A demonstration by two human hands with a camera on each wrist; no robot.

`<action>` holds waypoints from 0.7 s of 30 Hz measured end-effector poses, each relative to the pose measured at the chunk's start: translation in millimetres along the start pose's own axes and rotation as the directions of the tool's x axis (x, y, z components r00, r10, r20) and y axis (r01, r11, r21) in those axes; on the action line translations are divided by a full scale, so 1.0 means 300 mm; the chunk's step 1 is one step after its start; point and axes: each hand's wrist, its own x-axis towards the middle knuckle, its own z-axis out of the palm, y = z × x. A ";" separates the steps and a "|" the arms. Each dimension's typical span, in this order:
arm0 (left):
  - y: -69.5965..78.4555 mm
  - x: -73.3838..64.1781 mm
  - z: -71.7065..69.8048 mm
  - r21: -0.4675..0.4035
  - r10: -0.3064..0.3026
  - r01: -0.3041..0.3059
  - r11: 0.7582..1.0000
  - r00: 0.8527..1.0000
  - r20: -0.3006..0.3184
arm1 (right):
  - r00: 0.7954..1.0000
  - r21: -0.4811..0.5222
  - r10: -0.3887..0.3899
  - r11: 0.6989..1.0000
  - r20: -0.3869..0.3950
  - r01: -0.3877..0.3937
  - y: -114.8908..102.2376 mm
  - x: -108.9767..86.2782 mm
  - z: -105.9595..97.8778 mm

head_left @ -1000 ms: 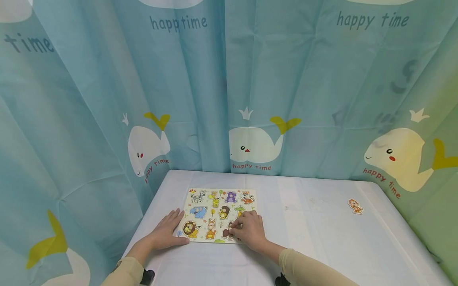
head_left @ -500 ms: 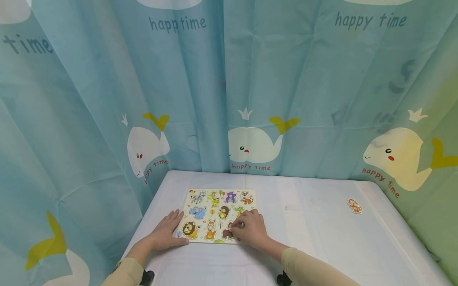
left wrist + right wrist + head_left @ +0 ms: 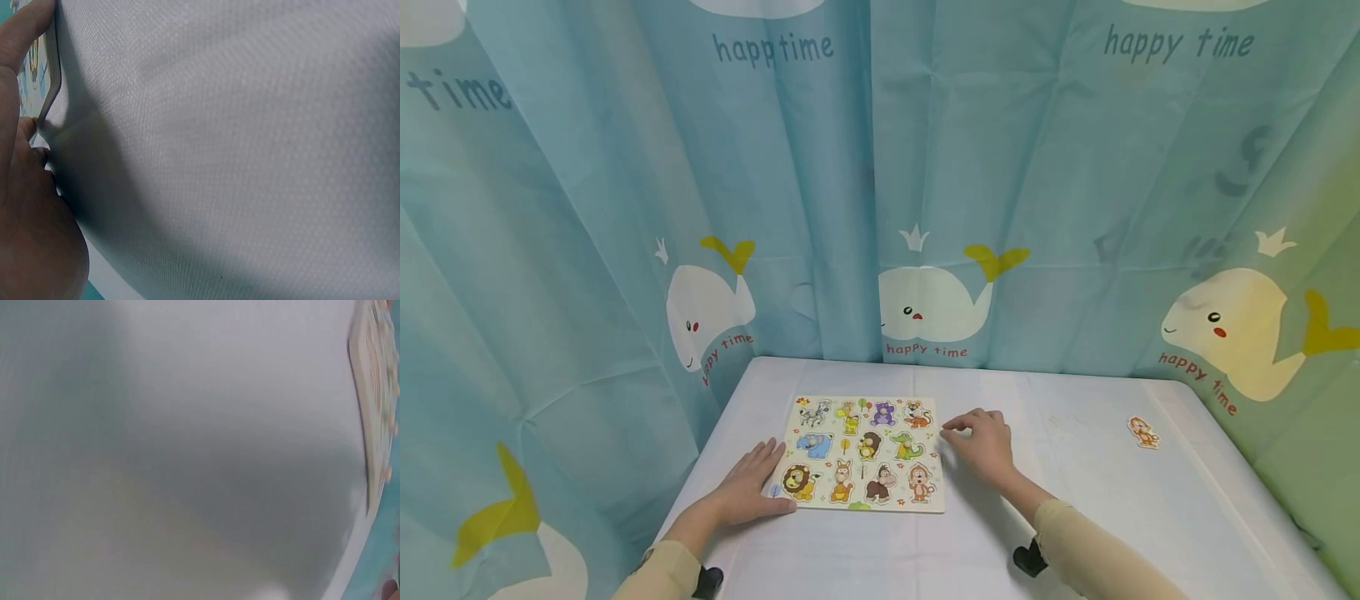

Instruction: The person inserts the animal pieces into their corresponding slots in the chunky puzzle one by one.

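A knobbed animal puzzle board (image 3: 891, 504) lies at the left of the table in the head view. My left hand (image 3: 747, 487) rests at its left edge, fingers extended along the side and thumb at the front left corner. The gorilla piece (image 3: 880, 484) sits in the bottom row, beside a monkey picture (image 3: 921, 483) in the corner. My right hand (image 3: 983, 446) hovers just right of the board, with thumb and forefinger close together and nothing visible between them. A loose monkey piece (image 3: 1143, 432) lies farther right on the table.
The white-covered table (image 3: 1075, 500) reaches back to a blue curtain (image 3: 820, 183) with whale prints. In the right wrist view the board's edge (image 3: 362, 406) shows at the right, over blurred white cloth.
My right hand has left the gorilla piece and moved right and back, off the board, uncovering the crocodile and the monkey picture. The left hand has stayed in place.
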 end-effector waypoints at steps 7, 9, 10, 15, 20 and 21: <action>0.029 -0.015 -0.021 0.004 0.014 -0.014 1.000 1.000 0.027 | 0.995 -0.010 0.070 0.997 -0.069 -0.071 0.145 0.029 -0.112; 0.034 -0.021 -0.024 -0.002 0.025 -0.025 1.000 0.999 0.023 | 0.992 -0.029 0.092 0.995 -0.083 -0.095 0.194 0.031 -0.144; 0.035 -0.022 -0.025 -0.002 0.026 -0.026 1.000 0.999 0.021 | 0.990 -0.038 0.108 0.993 -0.090 -0.111 0.216 0.031 -0.161; 0.016 -0.014 -0.014 0.002 0.009 -0.009 1.000 1.000 0.023 | 0.967 -0.052 0.231 0.970 -0.108 -0.237 0.327 0.027 -0.248; -0.004 -0.005 -0.002 0.002 0.015 -0.015 1.000 1.000 0.008 | 0.923 -0.062 0.361 0.926 -0.136 -0.371 0.425 0.017 -0.332; -0.005 -0.005 -0.002 -0.003 0.020 -0.020 1.000 1.000 0.005 | 0.913 -0.068 0.379 0.917 -0.150 -0.392 0.442 0.013 -0.349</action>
